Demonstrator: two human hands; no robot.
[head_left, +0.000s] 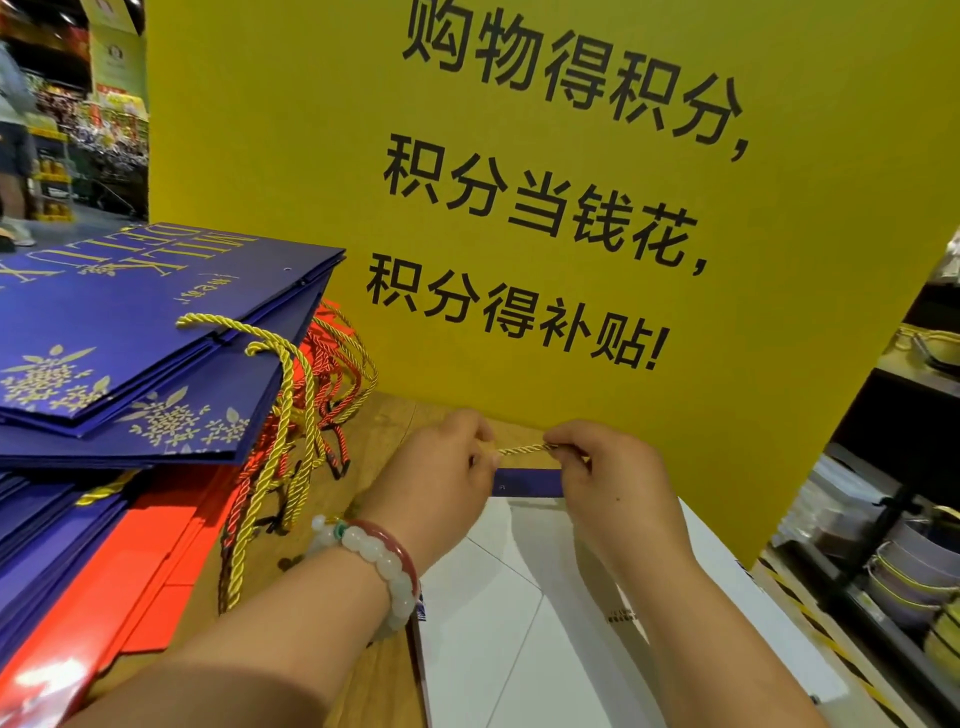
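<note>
A flat paper bag (519, 597) lies on the wooden table (379, 431) in front of me, its white inside facing up and its purple top edge (530, 480) with a small hole toward the yellow board. A short stretch of gold twisted cord (524, 449) runs just above that edge. My left hand (441, 467) pinches the cord's left end and my right hand (608, 467) pinches its right end, so the cord is taut between them. A bead bracelet sits on my left wrist.
A stack of purple gift bags (130, 343) with gold cord handles lies at the left, over red bags (135, 561) with red cords. A big yellow sign board (519, 208) stands right behind the hands. Shelves with bowls (909, 561) are at the right. A person stands far left.
</note>
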